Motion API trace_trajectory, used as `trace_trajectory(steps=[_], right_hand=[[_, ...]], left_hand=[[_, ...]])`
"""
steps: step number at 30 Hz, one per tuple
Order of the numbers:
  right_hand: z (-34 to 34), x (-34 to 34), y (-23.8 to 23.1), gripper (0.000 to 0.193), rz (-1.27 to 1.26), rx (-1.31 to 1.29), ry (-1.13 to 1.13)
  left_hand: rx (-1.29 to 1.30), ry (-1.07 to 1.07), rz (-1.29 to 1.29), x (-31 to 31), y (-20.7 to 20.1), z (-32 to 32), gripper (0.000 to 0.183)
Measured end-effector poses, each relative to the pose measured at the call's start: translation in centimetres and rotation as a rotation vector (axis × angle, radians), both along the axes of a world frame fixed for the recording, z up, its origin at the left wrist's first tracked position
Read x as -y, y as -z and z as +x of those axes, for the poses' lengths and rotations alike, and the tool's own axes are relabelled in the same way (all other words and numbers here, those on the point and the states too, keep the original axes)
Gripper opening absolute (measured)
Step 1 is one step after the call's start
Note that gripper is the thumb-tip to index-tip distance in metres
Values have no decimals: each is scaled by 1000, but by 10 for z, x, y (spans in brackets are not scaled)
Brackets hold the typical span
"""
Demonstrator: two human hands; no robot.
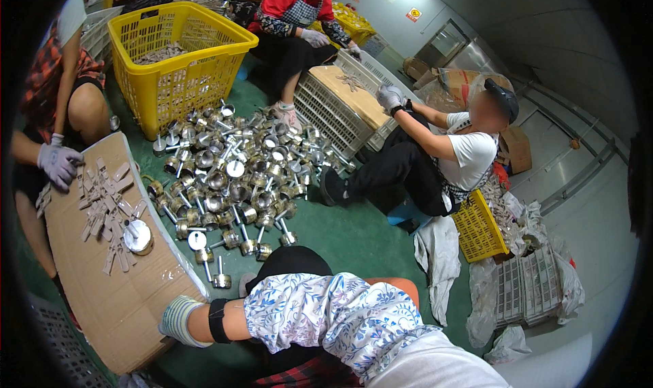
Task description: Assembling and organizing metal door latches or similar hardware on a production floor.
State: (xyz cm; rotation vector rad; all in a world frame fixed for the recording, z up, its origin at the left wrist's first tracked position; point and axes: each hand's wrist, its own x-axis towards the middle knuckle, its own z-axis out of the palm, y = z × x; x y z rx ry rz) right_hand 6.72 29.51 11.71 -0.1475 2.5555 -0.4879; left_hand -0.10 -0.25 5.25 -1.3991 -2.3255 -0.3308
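Note:
My right arm, in a blue-and-white floral sleeve with a black wrist band, reaches across to the left. My right hand [183, 321], in a striped knit glove, is at the near right edge of a cardboard sheet [139, 313]. The fingers are hidden, so whether it holds anything does not show. My left hand is out of view. On the cardboard lie several flat beige strips [102, 197] and a round metal cup [139, 237] with a white top and short stem. A co-worker's gloved hand [61, 162] rests at the far left of the sheet.
Many metal cups with stems [235, 168] are heaped on the green floor [360, 252]. A yellow basket [180, 61] stands behind. Co-workers sit at the left, back and right. At right are a yellow crate [479, 226], a white cloth [437, 262] and grey crates [527, 287].

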Motion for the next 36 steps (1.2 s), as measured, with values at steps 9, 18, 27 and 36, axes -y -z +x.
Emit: trace_trajectory(steps=[9, 18, 27, 36], right_hand=[[0, 0, 4, 27, -1, 12, 1], [-1, 0, 0, 27, -13, 31, 0], [0, -1, 1, 27, -15, 27, 18], [0, 0, 0, 26, -22, 29, 43]], left_hand=[[-4, 5, -16, 2, 0, 0, 38], [-5, 8, -16, 3, 3, 2, 42], [47, 3, -16, -3, -6, 4, 42], [-64, 12, 15, -3, -6, 5, 40]])
